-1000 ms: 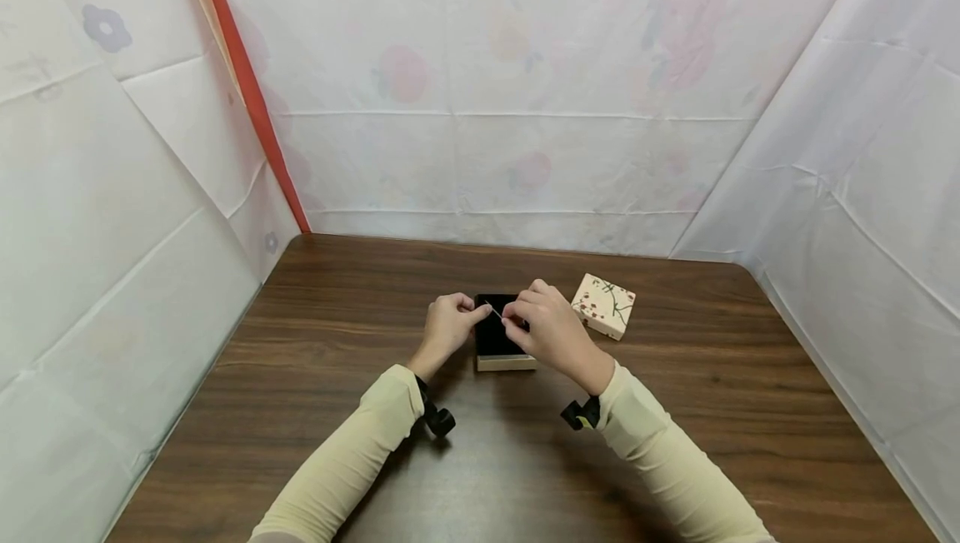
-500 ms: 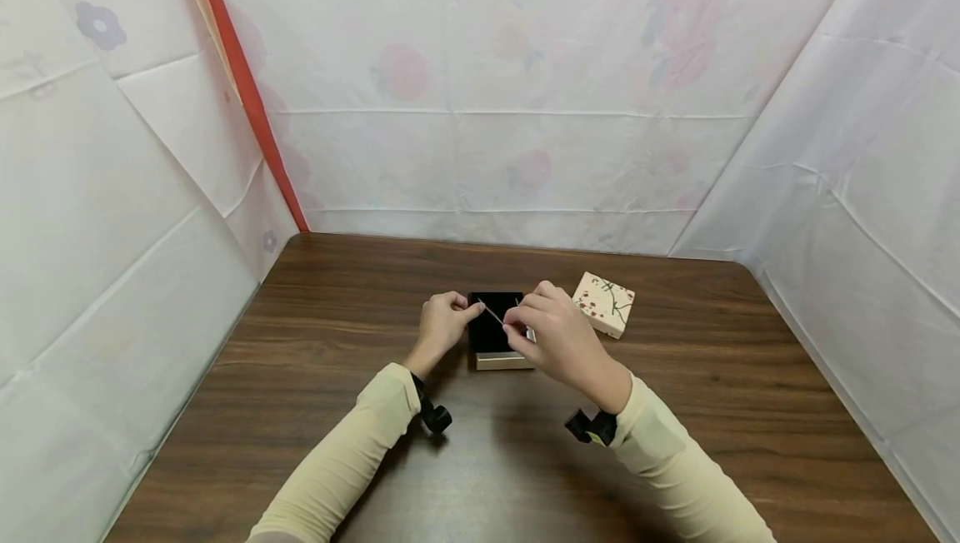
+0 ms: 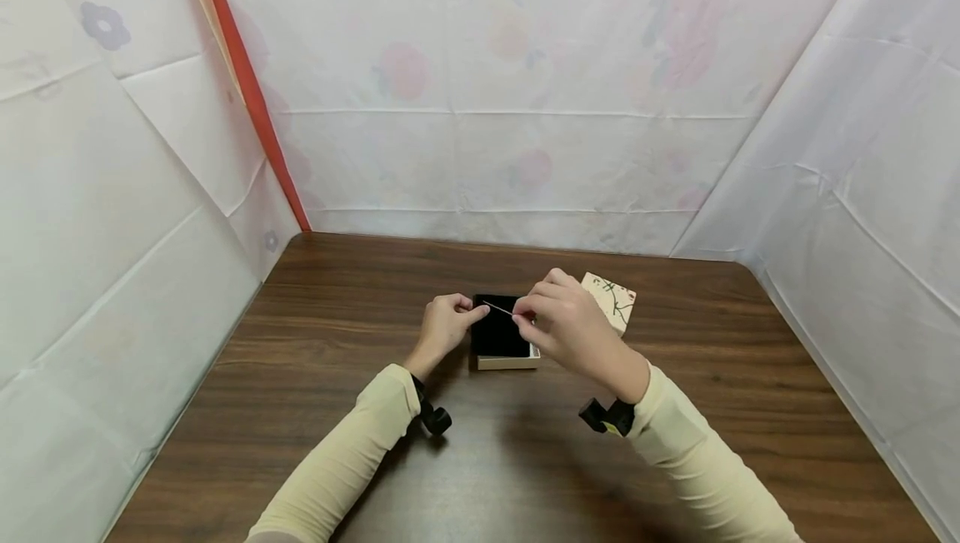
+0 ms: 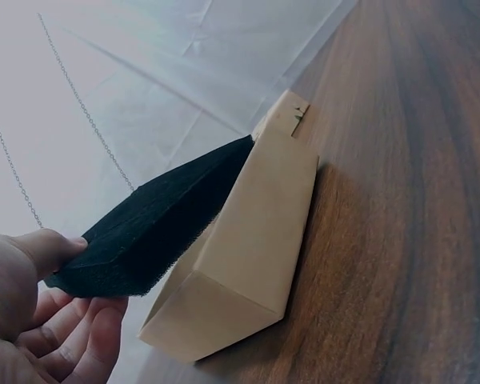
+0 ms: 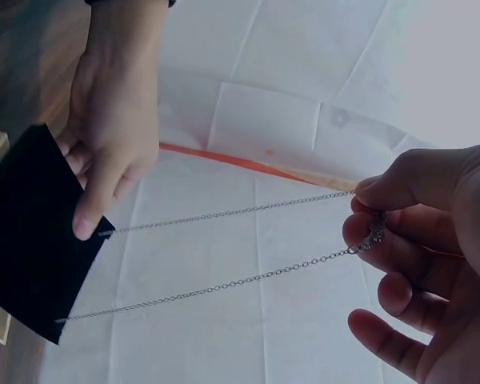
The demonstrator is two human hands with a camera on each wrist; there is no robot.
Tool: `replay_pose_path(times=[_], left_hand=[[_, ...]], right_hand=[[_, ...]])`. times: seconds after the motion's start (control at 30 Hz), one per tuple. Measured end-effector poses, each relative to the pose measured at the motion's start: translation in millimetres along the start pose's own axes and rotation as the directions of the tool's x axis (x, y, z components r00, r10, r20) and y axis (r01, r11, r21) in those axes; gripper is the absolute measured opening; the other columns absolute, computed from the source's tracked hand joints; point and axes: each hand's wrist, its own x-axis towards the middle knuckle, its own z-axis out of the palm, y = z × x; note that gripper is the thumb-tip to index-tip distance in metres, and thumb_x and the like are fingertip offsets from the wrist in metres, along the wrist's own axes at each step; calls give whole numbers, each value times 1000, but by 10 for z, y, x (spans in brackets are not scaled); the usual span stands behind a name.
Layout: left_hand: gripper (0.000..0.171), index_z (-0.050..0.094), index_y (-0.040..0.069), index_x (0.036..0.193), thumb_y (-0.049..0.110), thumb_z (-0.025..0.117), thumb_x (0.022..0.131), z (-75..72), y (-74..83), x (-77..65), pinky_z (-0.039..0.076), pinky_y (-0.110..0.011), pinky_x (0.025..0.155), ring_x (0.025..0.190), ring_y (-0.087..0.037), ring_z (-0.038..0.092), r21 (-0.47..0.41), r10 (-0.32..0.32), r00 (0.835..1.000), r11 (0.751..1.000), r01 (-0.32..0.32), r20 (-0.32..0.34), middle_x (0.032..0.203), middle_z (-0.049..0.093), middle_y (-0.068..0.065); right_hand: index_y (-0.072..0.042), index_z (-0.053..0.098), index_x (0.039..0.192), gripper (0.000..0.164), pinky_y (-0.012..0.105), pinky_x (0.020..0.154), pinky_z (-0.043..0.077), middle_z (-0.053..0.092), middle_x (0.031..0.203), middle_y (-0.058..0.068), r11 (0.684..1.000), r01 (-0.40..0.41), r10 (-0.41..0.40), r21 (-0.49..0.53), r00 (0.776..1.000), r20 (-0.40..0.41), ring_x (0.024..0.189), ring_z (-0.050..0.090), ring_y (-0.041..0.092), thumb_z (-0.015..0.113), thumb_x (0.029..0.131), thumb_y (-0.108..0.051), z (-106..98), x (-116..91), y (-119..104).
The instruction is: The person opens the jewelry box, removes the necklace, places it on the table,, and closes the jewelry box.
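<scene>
My left hand (image 3: 444,328) pinches a corner of a black foam pad (image 4: 164,220), its thumb on top and fingers beneath. That pad sits tilted, partly lifted out of a small cream cardboard box (image 4: 248,232) on the table. From two spots along one edge of the pad, a thin silver necklace chain (image 5: 256,278) runs up in two strands. My right hand (image 3: 570,322) pinches the far end of the chain between thumb and forefinger, above and to the right of the pad in the head view. Small links and the clasp end bunch at its fingertips.
The box's cream lid (image 3: 611,297), printed with red blossoms and dark branches, lies behind my right hand, partly covered by it. Brown wood-grain table (image 3: 315,318) surrounds the box. White patterned cloth (image 3: 480,110) hangs at the back and both sides.
My right hand has moved right and slightly away with the chain, so it overlaps the lid more. The left hand stays almost in place at the pad's corner.
</scene>
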Motion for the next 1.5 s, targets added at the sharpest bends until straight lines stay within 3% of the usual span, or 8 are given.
replay_pose_path(times=[0.13,0.5,0.97,1.5], left_hand=[[28,72,4,83,31,77,84,22,7,-7,45,-23,56,56,-9,59,-13,19,1000,1000,-19,-2,69,70,-7],[30,73,-1,92,28,77,84,18,-12,-47,53,-26,61,58,-15,67,-97,-25,999,995,30,49,82,75,-13],[30,72,-2,97,26,75,86,-25,63,-88,57,-31,62,61,-23,70,-154,3,997,988,8,72,87,74,-16],[26,73,-1,100,22,75,86,-25,58,-155,57,-34,61,56,-12,63,-160,24,985,987,4,172,84,73,-12]], right_hand=[[-9,71,75,10,28,65,41,66,70,-1,1000,-2,2,7,1000,28,70,48,16,76,76,-1,-58,65,76],[-8,73,78,7,28,62,41,69,75,1,999,8,-6,-40,998,68,69,48,17,77,79,-3,-164,270,237],[-3,73,82,4,32,66,42,68,75,5,996,48,-40,-79,994,101,70,52,22,76,81,-3,-296,459,312],[-4,73,83,4,34,67,43,71,79,7,996,4,5,-84,994,113,73,53,24,71,86,-2,-346,525,471]])
